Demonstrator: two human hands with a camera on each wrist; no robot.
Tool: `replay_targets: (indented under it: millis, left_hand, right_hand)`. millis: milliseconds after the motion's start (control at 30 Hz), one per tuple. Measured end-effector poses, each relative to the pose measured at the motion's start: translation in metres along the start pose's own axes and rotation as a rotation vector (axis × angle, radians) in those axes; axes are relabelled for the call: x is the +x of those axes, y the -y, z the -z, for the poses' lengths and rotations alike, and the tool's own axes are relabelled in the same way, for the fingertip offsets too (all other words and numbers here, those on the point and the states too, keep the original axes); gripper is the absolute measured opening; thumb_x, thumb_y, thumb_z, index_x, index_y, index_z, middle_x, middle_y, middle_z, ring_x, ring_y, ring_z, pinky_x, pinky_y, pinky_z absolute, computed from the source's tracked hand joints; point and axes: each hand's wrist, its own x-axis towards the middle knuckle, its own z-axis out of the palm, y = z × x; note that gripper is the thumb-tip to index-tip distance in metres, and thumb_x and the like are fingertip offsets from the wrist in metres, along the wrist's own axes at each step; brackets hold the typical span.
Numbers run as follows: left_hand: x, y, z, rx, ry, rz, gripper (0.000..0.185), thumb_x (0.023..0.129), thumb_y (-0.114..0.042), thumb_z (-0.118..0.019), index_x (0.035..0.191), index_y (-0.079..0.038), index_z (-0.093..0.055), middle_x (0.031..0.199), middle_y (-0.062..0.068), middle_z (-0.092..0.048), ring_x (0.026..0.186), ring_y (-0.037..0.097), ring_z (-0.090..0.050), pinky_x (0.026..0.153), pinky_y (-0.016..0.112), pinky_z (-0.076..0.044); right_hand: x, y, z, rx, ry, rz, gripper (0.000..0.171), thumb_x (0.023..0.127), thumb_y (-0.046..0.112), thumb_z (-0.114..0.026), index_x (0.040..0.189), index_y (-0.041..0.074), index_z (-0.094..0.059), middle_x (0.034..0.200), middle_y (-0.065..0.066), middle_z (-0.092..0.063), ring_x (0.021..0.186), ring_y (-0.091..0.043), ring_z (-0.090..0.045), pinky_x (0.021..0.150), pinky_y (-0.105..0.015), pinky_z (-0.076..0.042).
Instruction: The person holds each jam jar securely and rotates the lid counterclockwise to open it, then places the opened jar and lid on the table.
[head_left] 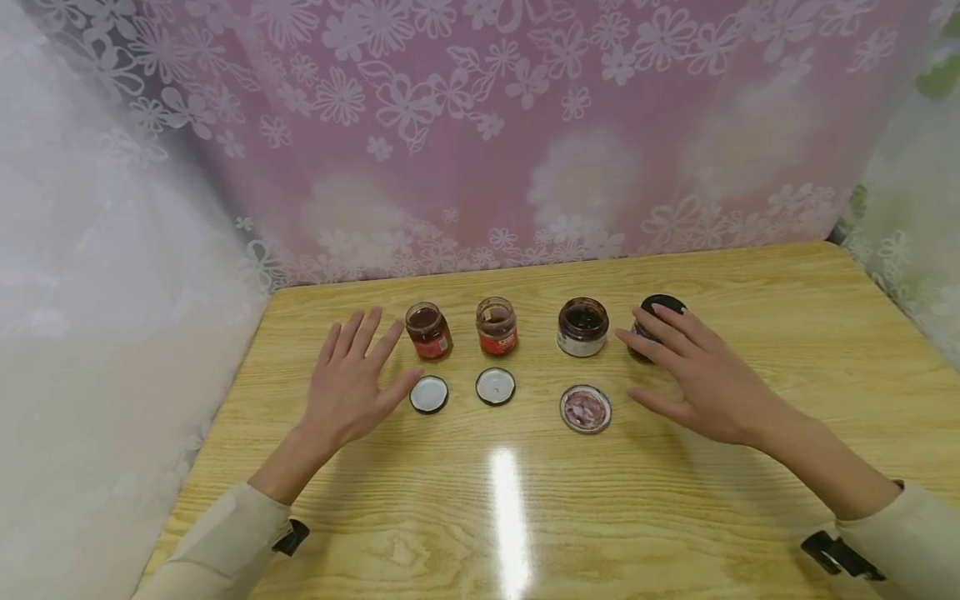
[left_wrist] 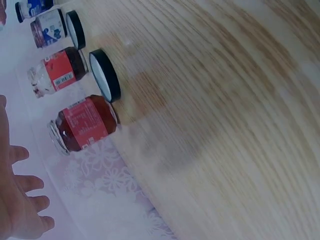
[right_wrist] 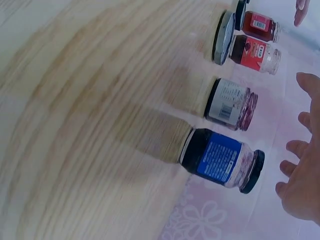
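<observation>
My left hand (head_left: 348,387) is spread with straight fingers above the table, left of an uncapped dark jam jar with a red label (head_left: 431,342). Its thumb overlaps the edge of an upturned lid (head_left: 429,394) in the head view. My right hand (head_left: 708,379), fingers apart, hovers over a jar with a black lid on (head_left: 662,302); the right wrist view shows that jar's blue label (right_wrist: 219,157) and a gap to the hand. Between the hands stand a half-filled red-label jar (head_left: 497,329) and a white-label jar of dark jam (head_left: 582,333), both uncapped. Neither hand holds anything.
A second upturned lid (head_left: 496,386) lies before the half-filled jar. A jam-smeared lid (head_left: 586,409) lies before the white-label jar. The wooden table (head_left: 420,517) meets a pink floral curtain (head_left: 465,167) at the back, with pale cloth (head_left: 112,292) along the left.
</observation>
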Motion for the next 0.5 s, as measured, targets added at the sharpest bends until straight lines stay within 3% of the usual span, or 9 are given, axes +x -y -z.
replay_targets:
  millis: [267, 500]
  left_hand:
    - [0.015, -0.013, 0.0, 0.012, -0.014, -0.047, 0.075, 0.091, -0.068, -0.039, 0.149, -0.02, -0.037, 0.154, 0.013, -0.025, 0.143, 0.031, -0.013, 0.114, 0.048, -0.006]
    - [0.028, -0.022, -0.001, 0.018, 0.003, -0.05, 0.075, 0.09, -0.069, -0.038, 0.148, -0.022, -0.038, 0.154, 0.012, -0.025, 0.143, 0.028, -0.011, 0.114, 0.046, -0.004]
  right_hand:
    - [-0.011, -0.013, 0.01, -0.044, 0.067, -0.155, 0.08, 0.084, 0.049, -0.068, 0.15, 0.022, -0.032, 0.155, -0.014, -0.022, 0.142, -0.034, -0.012, 0.112, -0.053, -0.004]
    - [-0.021, -0.031, 0.013, -0.065, 0.096, -0.221, 0.085, 0.084, 0.05, -0.068, 0.153, 0.023, -0.025, 0.155, -0.016, -0.019, 0.142, -0.038, -0.011, 0.111, -0.057, -0.003]
